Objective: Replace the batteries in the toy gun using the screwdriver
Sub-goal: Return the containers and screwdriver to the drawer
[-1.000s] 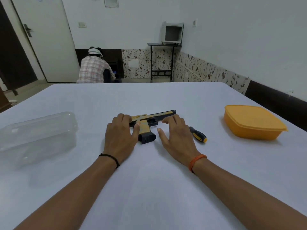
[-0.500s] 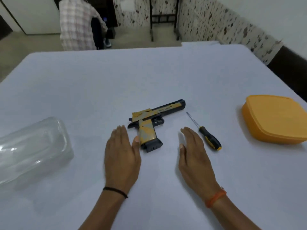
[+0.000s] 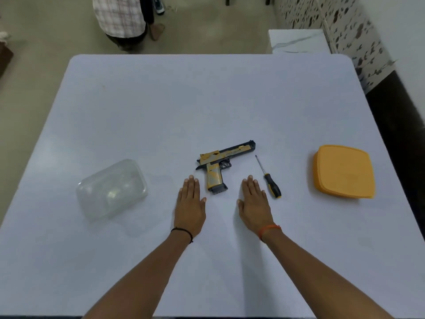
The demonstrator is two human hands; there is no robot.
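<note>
A yellow and black toy gun (image 3: 220, 163) lies on its side in the middle of the white table (image 3: 207, 100), barrel pointing right, grip toward me. To its right lies a screwdriver (image 3: 269, 180) with a black and yellow handle, tip pointing away from me. My left hand (image 3: 190, 203) rests flat on the table just left of the gun's grip, fingers straight, holding nothing. My right hand (image 3: 254, 203) lies flat between the grip and the screwdriver handle, touching neither.
A clear plastic container (image 3: 111, 189) sits upside down at the left. An orange lidded box (image 3: 343, 171) stands at the right. A person in a checked shirt (image 3: 119, 17) is beyond the table's far edge. A wall runs along the right side.
My hands have drawn back from the gun toward me and now lie flat on the table. The camera has tilted down, so the whole tabletop shows.
</note>
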